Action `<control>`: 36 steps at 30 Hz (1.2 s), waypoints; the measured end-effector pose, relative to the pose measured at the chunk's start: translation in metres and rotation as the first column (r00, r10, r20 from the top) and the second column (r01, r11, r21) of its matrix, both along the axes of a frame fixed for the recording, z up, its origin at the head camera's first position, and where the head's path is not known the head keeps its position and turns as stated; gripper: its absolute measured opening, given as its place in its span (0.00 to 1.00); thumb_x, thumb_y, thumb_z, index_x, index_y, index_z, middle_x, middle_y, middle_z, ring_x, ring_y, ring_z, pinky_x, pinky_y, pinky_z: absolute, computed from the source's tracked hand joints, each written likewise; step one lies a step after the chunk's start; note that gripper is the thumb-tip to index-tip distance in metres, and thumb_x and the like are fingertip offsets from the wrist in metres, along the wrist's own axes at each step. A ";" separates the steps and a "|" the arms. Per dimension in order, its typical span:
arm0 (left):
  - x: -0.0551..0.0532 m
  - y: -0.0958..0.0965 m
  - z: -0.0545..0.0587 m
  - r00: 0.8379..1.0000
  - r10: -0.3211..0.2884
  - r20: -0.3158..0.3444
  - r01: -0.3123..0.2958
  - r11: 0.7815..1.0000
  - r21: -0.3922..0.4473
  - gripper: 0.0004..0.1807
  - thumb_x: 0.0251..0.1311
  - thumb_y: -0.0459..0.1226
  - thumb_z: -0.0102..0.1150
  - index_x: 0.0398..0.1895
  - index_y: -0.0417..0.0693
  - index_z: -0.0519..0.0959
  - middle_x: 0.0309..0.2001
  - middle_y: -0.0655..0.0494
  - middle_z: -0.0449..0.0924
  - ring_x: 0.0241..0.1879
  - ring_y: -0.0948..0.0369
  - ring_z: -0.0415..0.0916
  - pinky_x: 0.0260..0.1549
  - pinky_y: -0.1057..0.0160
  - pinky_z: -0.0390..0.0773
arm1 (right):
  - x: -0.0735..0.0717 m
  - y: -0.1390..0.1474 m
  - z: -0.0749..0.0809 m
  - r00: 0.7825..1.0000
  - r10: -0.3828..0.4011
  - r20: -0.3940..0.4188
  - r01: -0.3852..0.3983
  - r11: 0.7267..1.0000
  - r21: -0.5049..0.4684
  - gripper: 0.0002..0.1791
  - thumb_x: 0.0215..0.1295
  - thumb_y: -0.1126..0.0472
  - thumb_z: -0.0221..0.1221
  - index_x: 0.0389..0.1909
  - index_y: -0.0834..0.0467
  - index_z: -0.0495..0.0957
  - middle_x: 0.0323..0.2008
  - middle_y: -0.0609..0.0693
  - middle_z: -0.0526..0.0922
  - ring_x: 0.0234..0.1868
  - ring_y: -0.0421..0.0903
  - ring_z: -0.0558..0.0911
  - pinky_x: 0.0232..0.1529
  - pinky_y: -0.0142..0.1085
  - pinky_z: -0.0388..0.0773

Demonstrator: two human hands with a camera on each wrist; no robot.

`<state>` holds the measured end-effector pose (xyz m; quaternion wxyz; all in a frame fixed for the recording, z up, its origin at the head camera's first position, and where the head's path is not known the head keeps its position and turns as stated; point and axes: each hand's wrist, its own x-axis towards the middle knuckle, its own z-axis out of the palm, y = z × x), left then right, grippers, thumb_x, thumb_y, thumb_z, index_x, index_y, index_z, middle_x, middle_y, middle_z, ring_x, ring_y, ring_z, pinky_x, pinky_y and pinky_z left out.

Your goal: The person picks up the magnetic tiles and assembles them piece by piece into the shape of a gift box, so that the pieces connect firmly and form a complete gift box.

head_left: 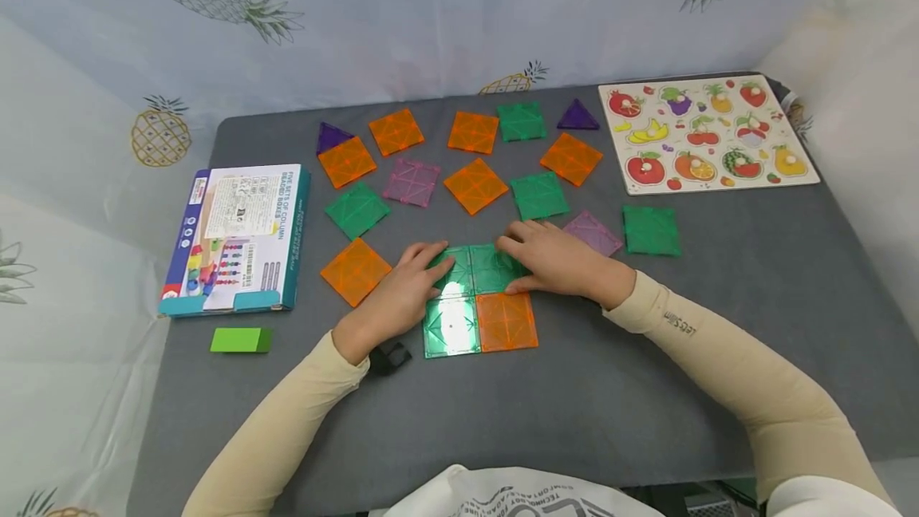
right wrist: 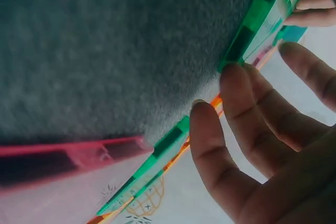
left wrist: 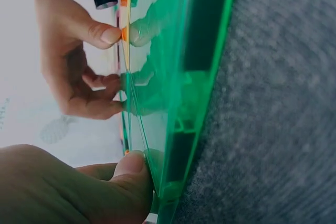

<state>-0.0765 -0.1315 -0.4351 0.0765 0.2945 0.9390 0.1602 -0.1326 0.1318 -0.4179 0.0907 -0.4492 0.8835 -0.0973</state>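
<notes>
Four translucent magnetic tiles lie together as a block at the table's middle. My left hand (head_left: 396, 294) holds the upper-left green square tile (head_left: 459, 263) at its outer edge, thumb on the near side. My right hand (head_left: 556, 258) grips the upper-right green square tile (head_left: 494, 271), thumb near and fingers at the far side. Below them sit another green tile (head_left: 436, 333) and an orange tile (head_left: 506, 322), edge to edge. The left wrist view shows the thumb (left wrist: 130, 165) against a green tile's edge; the fingers behind are partly hidden. In the right wrist view, bent fingers (right wrist: 236, 90) touch a green corner.
Loose orange (head_left: 475, 186), green (head_left: 650, 230) and purple (head_left: 592, 232) tiles lie around the block. A boxed toy set (head_left: 244, 206) and a green block (head_left: 240, 340) are on the left. At the back right lies a fruit puzzle board (head_left: 725, 120).
</notes>
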 end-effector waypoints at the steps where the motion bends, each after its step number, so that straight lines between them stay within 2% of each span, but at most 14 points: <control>1: 0.000 0.000 0.000 1.000 0.002 0.007 -0.002 1.000 0.000 0.28 0.61 0.32 0.61 0.65 0.40 0.70 0.70 0.41 0.60 0.65 0.45 0.60 0.59 0.52 0.72 | 0.001 0.001 -0.001 1.000 0.001 0.007 -0.001 1.000 0.002 0.30 0.57 0.41 0.64 0.54 0.56 0.73 0.48 0.54 0.74 0.45 0.51 0.76 0.49 0.47 0.75; 3: -0.001 -0.001 0.002 0.999 0.021 0.028 -0.022 1.000 0.011 0.28 0.61 0.33 0.61 0.66 0.40 0.69 0.71 0.40 0.59 0.66 0.44 0.59 0.61 0.50 0.70 | 0.003 0.001 -0.001 1.000 -0.002 0.008 0.002 1.000 0.011 0.29 0.59 0.41 0.63 0.54 0.56 0.74 0.49 0.54 0.74 0.46 0.52 0.75 0.49 0.47 0.75; 5: -0.001 -0.004 0.005 0.997 0.068 0.028 -0.068 0.997 0.021 0.28 0.63 0.34 0.60 0.66 0.40 0.69 0.70 0.38 0.59 0.67 0.43 0.58 0.62 0.48 0.68 | 0.006 0.002 0.000 1.000 -0.013 0.003 0.013 1.000 0.021 0.30 0.59 0.40 0.62 0.54 0.56 0.74 0.52 0.56 0.73 0.48 0.54 0.75 0.48 0.48 0.75; 7: 0.001 -0.009 0.012 0.985 0.172 -0.015 -0.172 0.985 0.031 0.26 0.63 0.36 0.60 0.64 0.39 0.71 0.67 0.37 0.64 0.65 0.42 0.60 0.62 0.46 0.67 | 0.011 0.001 0.001 0.999 -0.028 -0.020 0.028 0.999 0.037 0.33 0.58 0.37 0.61 0.57 0.55 0.74 0.56 0.58 0.72 0.53 0.56 0.74 0.51 0.51 0.75; 9: 0.006 -0.017 0.018 0.949 0.307 -0.067 -0.306 0.952 0.026 0.26 0.61 0.38 0.62 0.61 0.36 0.73 0.63 0.35 0.69 0.61 0.40 0.64 0.59 0.43 0.68 | 0.020 -0.001 0.003 0.999 -0.029 -0.040 0.031 0.998 0.051 0.38 0.56 0.33 0.60 0.60 0.55 0.73 0.62 0.60 0.68 0.58 0.58 0.71 0.53 0.55 0.73; 12: 0.016 -0.034 0.025 0.871 0.475 -0.126 -0.482 0.876 -0.027 0.30 0.55 0.42 0.69 0.57 0.33 0.75 0.55 0.33 0.73 0.52 0.37 0.68 0.51 0.40 0.72 | 0.037 -0.006 0.006 0.999 -0.003 -0.050 0.007 0.998 0.064 0.45 0.52 0.30 0.60 0.66 0.53 0.69 0.70 0.62 0.60 0.66 0.61 0.65 0.57 0.58 0.69; 13: 0.019 -0.039 0.026 0.853 0.507 -0.125 -0.516 0.855 -0.058 0.32 0.53 0.43 0.70 0.57 0.32 0.75 0.53 0.31 0.72 0.49 0.37 0.69 0.48 0.40 0.73 | 0.042 -0.008 0.006 0.999 0.013 -0.045 -0.010 0.997 0.071 0.46 0.52 0.29 0.60 0.68 0.52 0.67 0.71 0.62 0.58 0.68 0.61 0.63 0.58 0.59 0.68; 15: 0.024 -0.049 0.025 0.840 0.532 -0.102 -0.541 0.833 -0.115 0.35 0.51 0.44 0.72 0.58 0.32 0.74 0.51 0.30 0.71 0.46 0.36 0.69 0.44 0.39 0.74 | 0.051 -0.012 0.004 0.999 0.044 -0.025 -0.041 0.996 0.084 0.49 0.51 0.28 0.59 0.71 0.50 0.64 0.73 0.63 0.55 0.70 0.63 0.60 0.60 0.60 0.66; 17: 0.028 -0.055 0.023 0.842 0.534 -0.074 -0.539 0.829 -0.147 0.36 0.51 0.44 0.71 0.60 0.33 0.73 0.51 0.28 0.70 0.45 0.36 0.70 0.43 0.39 0.75 | 0.057 -0.015 0.001 0.998 0.058 -0.017 -0.056 0.992 0.110 0.50 0.51 0.28 0.59 0.72 0.47 0.61 0.73 0.63 0.54 0.71 0.66 0.58 0.62 0.60 0.64; 22: 0.033 -0.061 0.019 0.858 0.512 -0.035 -0.512 0.849 -0.128 0.33 0.53 0.40 0.70 0.61 0.35 0.73 0.54 0.29 0.71 0.47 0.35 0.70 0.46 0.40 0.75 | 0.058 -0.021 -0.003 0.998 0.054 -0.022 -0.050 0.987 0.155 0.48 0.51 0.28 0.58 0.72 0.44 0.61 0.72 0.64 0.56 0.70 0.68 0.58 0.62 0.60 0.64; 25: 0.035 -0.063 0.018 0.877 0.480 -0.010 -0.478 0.872 -0.108 0.31 0.53 0.36 0.70 0.61 0.37 0.73 0.59 0.31 0.69 0.54 0.35 0.68 0.51 0.39 0.73 | 0.055 -0.022 -0.002 0.999 0.052 -0.013 -0.049 0.985 0.165 0.47 0.52 0.28 0.59 0.71 0.45 0.62 0.72 0.65 0.57 0.70 0.69 0.59 0.62 0.60 0.64; 29: 0.036 -0.064 0.015 0.913 0.406 0.039 -0.402 0.913 -0.075 0.30 0.54 0.32 0.68 0.62 0.38 0.73 0.66 0.33 0.64 0.63 0.37 0.62 0.57 0.39 0.70 | 0.048 -0.023 0.001 0.999 0.031 0.020 -0.034 0.985 0.172 0.46 0.54 0.30 0.59 0.72 0.45 0.61 0.73 0.65 0.55 0.71 0.69 0.56 0.64 0.61 0.62; 33: 0.034 -0.065 0.011 0.950 0.313 0.009 -0.312 0.949 -0.050 0.29 0.55 0.32 0.66 0.62 0.41 0.73 0.66 0.34 0.63 0.63 0.38 0.60 0.57 0.42 0.71 | 0.044 -0.023 0.002 0.998 0.030 0.051 -0.038 0.985 0.168 0.46 0.55 0.32 0.60 0.72 0.47 0.61 0.73 0.65 0.53 0.72 0.70 0.54 0.65 0.62 0.61; 36: 0.031 -0.067 0.009 0.964 0.261 -0.054 -0.262 0.965 -0.023 0.26 0.60 0.31 0.62 0.63 0.41 0.72 0.62 0.34 0.66 0.58 0.39 0.62 0.55 0.44 0.72 | 0.044 -0.025 0.001 0.997 0.043 0.060 -0.052 0.986 0.161 0.46 0.56 0.32 0.60 0.72 0.47 0.61 0.73 0.66 0.53 0.71 0.70 0.53 0.65 0.62 0.60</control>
